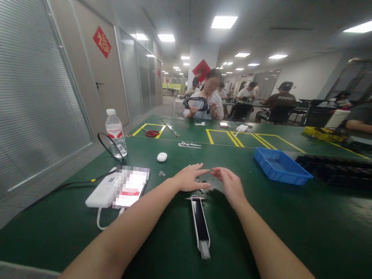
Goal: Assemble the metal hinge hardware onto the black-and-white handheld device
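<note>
Both my hands rest on the green table (262, 237) just beyond a long narrow black tray with a grey end (200, 224). My left hand (190, 178) lies palm down with its fingers stretched out towards the right. My right hand (230, 182) lies beside it, fingers pointing left, the fingertips nearly meeting those of the left. Small metal parts (202, 189) lie on the mat under and between the two hands; whether any finger pinches one is not visible. A small metal ring (162, 173) lies to the left of my left hand.
A phone (130, 187) on a white power bank (102, 192) with cables lies at the left, a water bottle (115, 139) behind it. A white round object (162, 156), red scissors (152, 133) and a blue bin (280, 166) stand farther off. Other people sit at the far tables.
</note>
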`<state>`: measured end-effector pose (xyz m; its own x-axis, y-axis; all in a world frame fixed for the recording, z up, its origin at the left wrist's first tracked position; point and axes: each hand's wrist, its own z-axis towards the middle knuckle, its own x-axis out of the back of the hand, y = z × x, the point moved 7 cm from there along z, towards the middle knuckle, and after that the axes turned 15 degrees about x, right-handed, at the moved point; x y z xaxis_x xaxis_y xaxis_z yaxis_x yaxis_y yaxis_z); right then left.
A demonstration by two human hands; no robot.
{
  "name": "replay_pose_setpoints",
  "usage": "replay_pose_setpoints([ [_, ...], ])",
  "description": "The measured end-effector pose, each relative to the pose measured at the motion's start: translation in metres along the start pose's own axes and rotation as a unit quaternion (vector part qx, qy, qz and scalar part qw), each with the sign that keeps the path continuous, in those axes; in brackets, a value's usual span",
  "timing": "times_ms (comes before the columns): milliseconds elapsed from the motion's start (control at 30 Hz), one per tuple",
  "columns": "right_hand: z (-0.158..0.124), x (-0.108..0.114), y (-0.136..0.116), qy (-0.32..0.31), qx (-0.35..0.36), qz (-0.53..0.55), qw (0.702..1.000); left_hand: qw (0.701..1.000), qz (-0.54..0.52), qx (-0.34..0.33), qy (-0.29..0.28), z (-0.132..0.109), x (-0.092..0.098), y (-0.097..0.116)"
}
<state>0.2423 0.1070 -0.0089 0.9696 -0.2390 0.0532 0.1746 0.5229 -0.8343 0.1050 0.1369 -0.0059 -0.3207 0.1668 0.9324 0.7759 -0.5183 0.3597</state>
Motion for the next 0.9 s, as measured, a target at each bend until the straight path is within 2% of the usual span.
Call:
replay_pose_setpoints([
  [67,-0.002,0.001,-0.005,-0.018,0.011,-0.020,1.000,0.999,-0.005,0.016,-0.044,0.003,-0.007,-0.006],
  [100,-0.003,0.002,-0.007,-0.023,0.016,-0.027,0.999,0.999,-0.009,0.015,-0.046,0.002,-0.008,-0.009],
  [267,-0.002,-0.002,-0.010,-0.039,0.026,-0.035,0.998,0.998,-0.030,-0.046,0.004,-0.011,-0.003,-0.008],
  [433,-0.003,-0.004,-0.013,-0.040,0.031,-0.046,0.998,0.994,-0.037,-0.072,0.077,-0.012,0.001,-0.003],
  [633,-0.007,-0.004,-0.021,-0.041,0.044,-0.069,0.996,0.990,-0.027,-0.094,0.100,-0.018,0.003,0.002],
  [767,-0.009,-0.007,-0.024,-0.070,0.046,-0.089,0.992,0.991,0.006,-0.063,0.118,-0.029,0.011,-0.011],
  [900,-0.010,-0.009,-0.021,-0.101,0.038,-0.134,0.985,0.989,0.024,0.032,0.143,-0.041,0.023,-0.037],
])
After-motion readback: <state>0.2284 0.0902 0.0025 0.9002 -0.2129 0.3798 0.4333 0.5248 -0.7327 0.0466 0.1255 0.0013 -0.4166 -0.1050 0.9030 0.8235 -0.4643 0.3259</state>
